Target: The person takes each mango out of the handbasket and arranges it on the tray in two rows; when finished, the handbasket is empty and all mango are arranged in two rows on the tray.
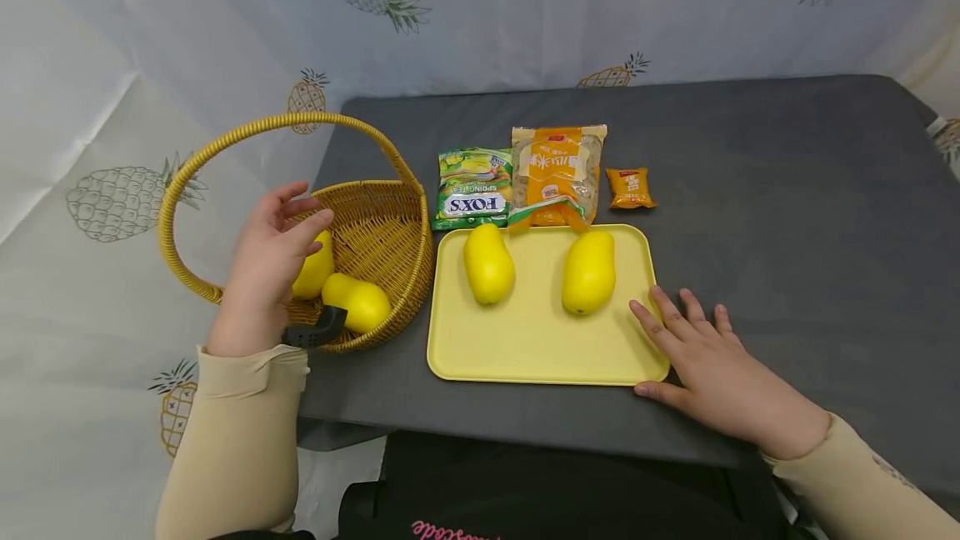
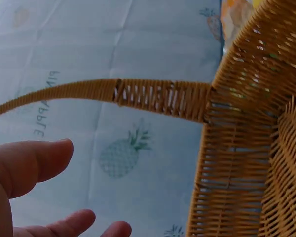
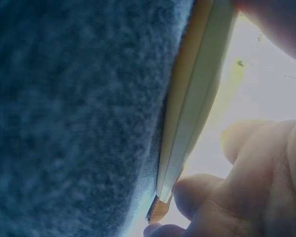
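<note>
Left hand hovers at basket beside "FOX'S" packet.

Eight o'clock, there's the left sleeve, plain beige, its cuff creased below a bare left hand; a black fitting shows by that wrist, curved at its tip; over to four o'clock, the right sleeve, matching beige, a small dark marking on it, a bare right hand beyond; down at six, black clothing, pink lettering partly cut off!
</note>
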The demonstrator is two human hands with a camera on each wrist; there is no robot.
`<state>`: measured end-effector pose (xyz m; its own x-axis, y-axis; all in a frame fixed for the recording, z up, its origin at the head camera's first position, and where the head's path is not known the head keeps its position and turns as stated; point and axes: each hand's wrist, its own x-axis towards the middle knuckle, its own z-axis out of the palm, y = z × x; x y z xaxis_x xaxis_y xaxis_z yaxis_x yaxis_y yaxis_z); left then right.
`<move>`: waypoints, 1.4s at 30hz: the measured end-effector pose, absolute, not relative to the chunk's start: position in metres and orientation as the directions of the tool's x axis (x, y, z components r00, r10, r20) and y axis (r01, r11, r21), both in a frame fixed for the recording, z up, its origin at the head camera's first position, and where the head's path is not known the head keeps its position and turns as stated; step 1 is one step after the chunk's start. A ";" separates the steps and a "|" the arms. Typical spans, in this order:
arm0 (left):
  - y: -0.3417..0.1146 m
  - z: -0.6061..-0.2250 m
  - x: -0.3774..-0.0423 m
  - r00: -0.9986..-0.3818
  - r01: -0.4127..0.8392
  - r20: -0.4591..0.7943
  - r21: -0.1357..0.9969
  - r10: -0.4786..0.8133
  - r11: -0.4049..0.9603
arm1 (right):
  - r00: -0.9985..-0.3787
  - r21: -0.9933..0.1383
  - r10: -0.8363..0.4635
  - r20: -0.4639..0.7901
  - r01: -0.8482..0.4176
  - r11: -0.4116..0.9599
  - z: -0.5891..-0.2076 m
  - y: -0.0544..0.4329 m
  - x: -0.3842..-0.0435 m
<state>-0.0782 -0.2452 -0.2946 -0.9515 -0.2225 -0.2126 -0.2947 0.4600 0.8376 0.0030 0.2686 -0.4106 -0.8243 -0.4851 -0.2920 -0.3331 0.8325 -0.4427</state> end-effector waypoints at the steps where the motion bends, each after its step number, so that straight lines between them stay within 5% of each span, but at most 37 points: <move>1: -0.247 -0.296 -0.079 -0.946 -0.309 -0.216 0.822 -0.241 0.478 | -0.825 -0.443 -0.486 -0.289 -0.335 0.831 -0.411 0.269 0.003; 13: -0.267 -0.320 -0.094 -0.924 -0.378 -0.275 0.550 -0.266 0.745 | -0.829 -0.442 -0.487 -0.274 -0.341 0.830 -0.413 0.269 0.005; 26: -0.266 -0.334 -0.093 -0.904 -0.382 -0.321 0.309 -0.282 0.871 | -0.830 -0.438 -0.486 -0.273 -0.343 0.831 -0.411 0.268 0.005; 42: -0.264 -0.334 -0.092 -0.917 -0.388 -0.232 0.315 -0.326 0.866 | -0.832 -0.441 -0.490 -0.261 -0.349 0.827 -0.413 0.268 0.004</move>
<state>-0.0915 -0.2636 -0.3344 -0.9166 -0.3260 -0.2316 -0.3877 0.8662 0.3153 0.0036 0.2680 -0.4129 -0.8318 -0.4899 -0.2608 -0.3490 0.8271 -0.4406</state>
